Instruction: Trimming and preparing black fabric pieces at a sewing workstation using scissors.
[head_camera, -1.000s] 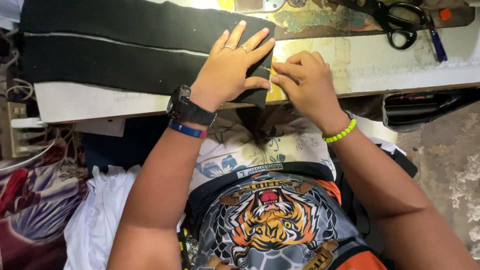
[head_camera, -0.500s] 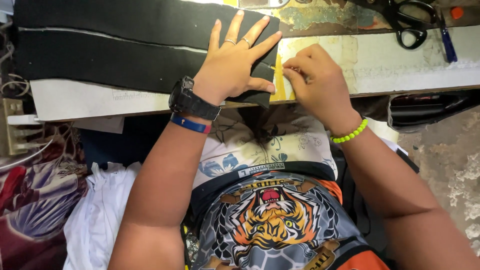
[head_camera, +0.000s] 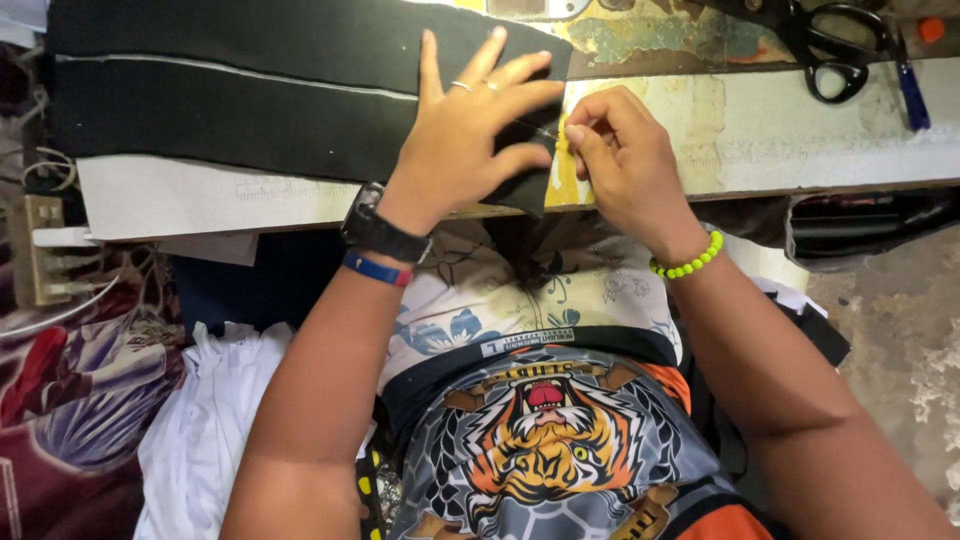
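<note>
A long piece of black fabric (head_camera: 240, 95) with a thin white line along it lies across the work table (head_camera: 760, 130). My left hand (head_camera: 470, 130) presses flat on the fabric's right end, fingers spread, with rings, a black watch and a blue band on the wrist. My right hand (head_camera: 620, 165) is pinched at the fabric's right edge, next to a yellow strip (head_camera: 558, 180). Something thin seems held between thumb and forefinger, too small to name. A green bead bracelet is on that wrist.
Black scissors (head_camera: 835, 45) and a blue pen (head_camera: 912, 90) lie at the table's far right. Pale paper (head_camera: 190, 200) shows under the fabric. White cloth (head_camera: 210, 420) and patterned red cloth (head_camera: 60, 400) are heaped below the table on the left.
Both hands have shifted slightly up and to the right along the fabric's end. The right hand's fingers have tightened into a pinch at the fabric edge.
</note>
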